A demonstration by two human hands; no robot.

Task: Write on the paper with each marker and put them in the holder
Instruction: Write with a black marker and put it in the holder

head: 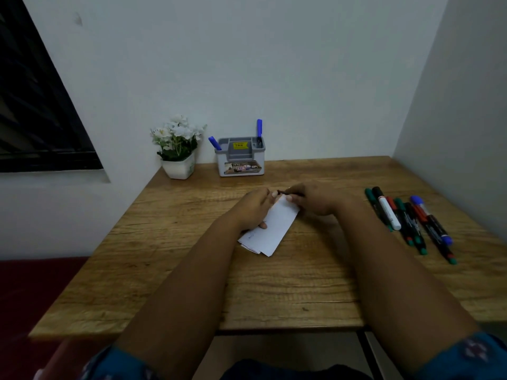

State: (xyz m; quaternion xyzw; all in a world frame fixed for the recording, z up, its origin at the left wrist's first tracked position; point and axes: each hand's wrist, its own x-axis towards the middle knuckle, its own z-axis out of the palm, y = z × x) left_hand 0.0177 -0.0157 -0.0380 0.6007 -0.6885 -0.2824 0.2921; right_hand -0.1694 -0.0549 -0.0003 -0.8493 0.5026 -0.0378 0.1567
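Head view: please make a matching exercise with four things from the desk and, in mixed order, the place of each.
Things:
1. paper
2. flower pot
3. holder
4. loose markers

Places:
A. on the desk's right side
B. far left corner, by the wall
C. under the left hand
D. at the back, two blue markers inside

Pairs: 1-C, 2-B, 3-D, 4-A

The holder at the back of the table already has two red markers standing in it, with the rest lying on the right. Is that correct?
Not quite: in the head view the two markers standing in the holder are blue, not red. The rest do lie on the right of the table.
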